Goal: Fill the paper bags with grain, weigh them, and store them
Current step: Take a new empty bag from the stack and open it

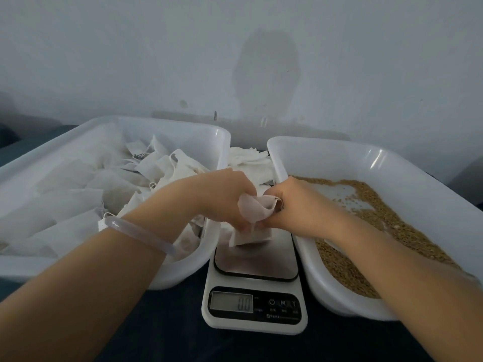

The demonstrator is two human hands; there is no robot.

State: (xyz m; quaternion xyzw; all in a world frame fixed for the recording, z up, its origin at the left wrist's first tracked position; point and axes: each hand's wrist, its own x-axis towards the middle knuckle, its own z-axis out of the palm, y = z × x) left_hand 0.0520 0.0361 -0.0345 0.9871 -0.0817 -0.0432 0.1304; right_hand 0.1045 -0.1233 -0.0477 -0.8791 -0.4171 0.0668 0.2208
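Note:
A small white paper bag (pixel 251 235) hangs just above the steel plate of a kitchen scale (pixel 254 307), its mouth (pixel 257 209) held wide. My left hand (pixel 223 195) pinches the bag's left side. My right hand (pixel 298 205) grips the bag's right edge, fingers curled at the opening. The scale's display reads 0.0. Brown grain (pixel 366 231) covers much of the white tray (pixel 337 150) on the right. A white tray (pixel 167 129) on the left holds several white bags (pixel 86 199).
A stack of flat white bags (pixel 248 159) lies behind the scale, between the two trays. Everything stands on a dark cloth (pixel 170 322). A pale wall rises right behind the trays. A clear bangle (pixel 141 232) circles my left wrist.

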